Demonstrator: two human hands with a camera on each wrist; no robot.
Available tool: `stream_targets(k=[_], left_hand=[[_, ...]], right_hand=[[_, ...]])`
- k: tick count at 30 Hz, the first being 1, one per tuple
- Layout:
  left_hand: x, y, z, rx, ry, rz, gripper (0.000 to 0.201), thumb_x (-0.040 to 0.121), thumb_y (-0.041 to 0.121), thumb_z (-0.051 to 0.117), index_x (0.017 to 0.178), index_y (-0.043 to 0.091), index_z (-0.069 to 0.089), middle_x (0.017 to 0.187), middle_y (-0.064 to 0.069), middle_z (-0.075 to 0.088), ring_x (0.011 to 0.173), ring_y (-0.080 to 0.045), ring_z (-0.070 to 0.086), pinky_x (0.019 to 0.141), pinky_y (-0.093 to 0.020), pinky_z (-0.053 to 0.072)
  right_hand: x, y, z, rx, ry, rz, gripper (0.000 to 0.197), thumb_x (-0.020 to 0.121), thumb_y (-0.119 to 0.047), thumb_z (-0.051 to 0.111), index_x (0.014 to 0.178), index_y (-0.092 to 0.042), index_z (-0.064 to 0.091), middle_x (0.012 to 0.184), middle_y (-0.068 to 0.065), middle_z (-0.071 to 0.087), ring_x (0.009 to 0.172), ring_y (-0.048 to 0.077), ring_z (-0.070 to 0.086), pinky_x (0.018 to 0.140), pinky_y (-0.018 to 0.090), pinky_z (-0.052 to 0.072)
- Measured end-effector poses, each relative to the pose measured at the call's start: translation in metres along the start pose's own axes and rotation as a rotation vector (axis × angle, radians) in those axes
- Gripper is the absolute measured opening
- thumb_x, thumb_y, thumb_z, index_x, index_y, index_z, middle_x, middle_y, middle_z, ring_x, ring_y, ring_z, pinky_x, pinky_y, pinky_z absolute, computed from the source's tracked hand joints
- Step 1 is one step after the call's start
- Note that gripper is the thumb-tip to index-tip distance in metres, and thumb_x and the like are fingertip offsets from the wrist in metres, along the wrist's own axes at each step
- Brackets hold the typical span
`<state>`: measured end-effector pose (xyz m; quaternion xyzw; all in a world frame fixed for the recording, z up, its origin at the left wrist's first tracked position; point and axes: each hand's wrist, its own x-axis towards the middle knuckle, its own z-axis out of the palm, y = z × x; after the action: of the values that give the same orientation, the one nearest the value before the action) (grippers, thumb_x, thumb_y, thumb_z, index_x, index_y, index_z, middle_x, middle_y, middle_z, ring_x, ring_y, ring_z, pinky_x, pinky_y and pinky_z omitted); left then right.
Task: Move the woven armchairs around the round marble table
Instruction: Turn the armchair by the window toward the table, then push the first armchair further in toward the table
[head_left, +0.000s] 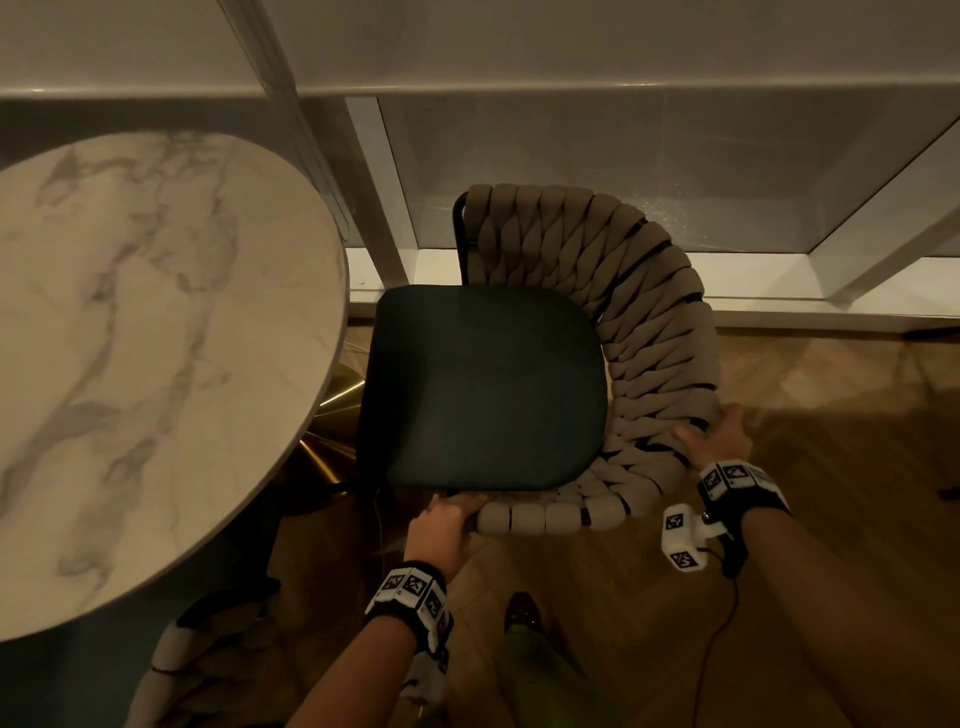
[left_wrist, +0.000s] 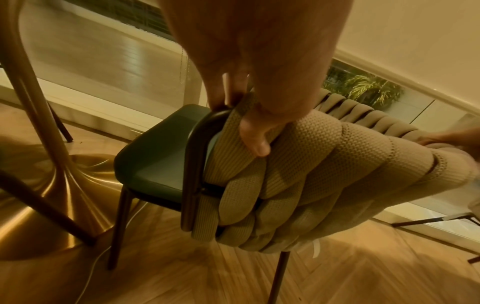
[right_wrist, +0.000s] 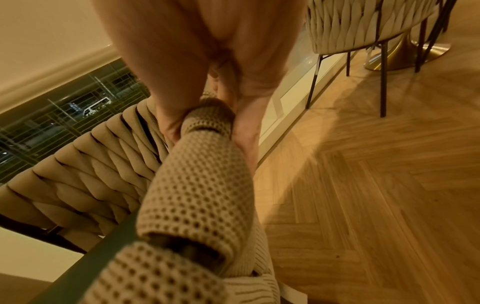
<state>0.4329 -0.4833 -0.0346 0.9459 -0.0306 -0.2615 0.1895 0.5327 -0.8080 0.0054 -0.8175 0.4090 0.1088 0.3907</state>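
Note:
A woven armchair (head_left: 644, 322) with beige braided back and dark green seat stands beside the round marble table (head_left: 130, 338), its seat facing the table. My left hand (head_left: 441, 525) grips the near end of the woven armrest, fingers curled over the dark frame (left_wrist: 205, 131) and thumb on the weave. My right hand (head_left: 719, 439) grips the top rim of the backrest, thumb and fingers wrapped round a braid (right_wrist: 205, 121). A second woven armchair (head_left: 208, 670) sits at the table's near edge, partly hidden under it.
The table's gold pedestal base (left_wrist: 52, 185) sits close to the chair's dark legs. A white window frame (head_left: 571, 280) runs right behind the chair. Herringbone wood floor (head_left: 831, 571) lies open to the right. Another woven chair (right_wrist: 363, 24) stands farther off. My shoe (head_left: 522, 613) is below.

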Motion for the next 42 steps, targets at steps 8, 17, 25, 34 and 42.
stream_targets(k=[8,17,25,34,42], left_hand=[[-0.016,-0.010,0.003,-0.116,0.026,0.005,0.070,0.086,-0.003,0.051,0.143,0.034,0.035,0.152,0.003,0.036,0.138,-0.020,0.035,0.112,-0.036,0.037],[-0.114,-0.121,-0.023,-0.377,0.355,-0.134,0.055,0.086,0.002,0.051,0.131,0.034,0.051,0.130,-0.002,0.059,0.122,-0.019,0.054,0.108,-0.037,0.043],[-0.298,-0.310,-0.019,-0.347,0.573,-0.357,0.043,0.080,0.004,0.054,0.117,0.024,0.061,0.115,-0.005,0.067,0.109,-0.024,0.060,0.099,-0.038,0.048],[-0.494,-0.485,-0.003,-0.204,0.523,-0.445,0.042,0.074,-0.002,0.053,0.112,0.015,0.063,0.109,-0.011,0.069,0.105,-0.032,0.062,0.093,-0.044,0.051],[-0.539,-0.585,-0.014,-0.276,0.538,-0.550,0.045,0.078,0.004,0.055,0.121,0.017,0.051,0.110,-0.016,0.066,0.100,-0.036,0.063,0.085,-0.050,0.054]], right_hand=[[-0.018,0.007,-0.002,-0.026,-0.001,0.049,0.066,0.084,-0.023,0.068,0.139,-0.010,0.035,0.136,0.027,0.047,0.120,0.044,0.050,0.091,0.044,0.046],[-0.104,0.018,0.031,-0.053,0.058,0.138,0.073,0.088,-0.025,0.062,0.145,-0.014,0.019,0.139,0.029,0.044,0.116,0.046,0.052,0.094,0.050,0.044],[-0.264,0.051,0.128,-0.093,0.093,0.126,0.081,0.093,-0.048,0.044,0.150,-0.016,-0.002,0.154,0.023,0.024,0.133,0.045,0.035,0.108,0.054,0.030],[-0.460,0.085,0.275,-0.167,-0.244,-0.154,0.053,0.087,-0.031,0.061,0.131,-0.013,0.038,0.126,0.023,0.055,0.099,0.040,0.064,0.090,0.050,0.051],[-0.569,0.087,0.353,-0.147,-0.417,-0.286,0.047,0.090,-0.029,0.059,0.131,-0.017,0.039,0.110,0.015,0.058,0.067,0.030,0.066,0.054,0.032,0.053]])
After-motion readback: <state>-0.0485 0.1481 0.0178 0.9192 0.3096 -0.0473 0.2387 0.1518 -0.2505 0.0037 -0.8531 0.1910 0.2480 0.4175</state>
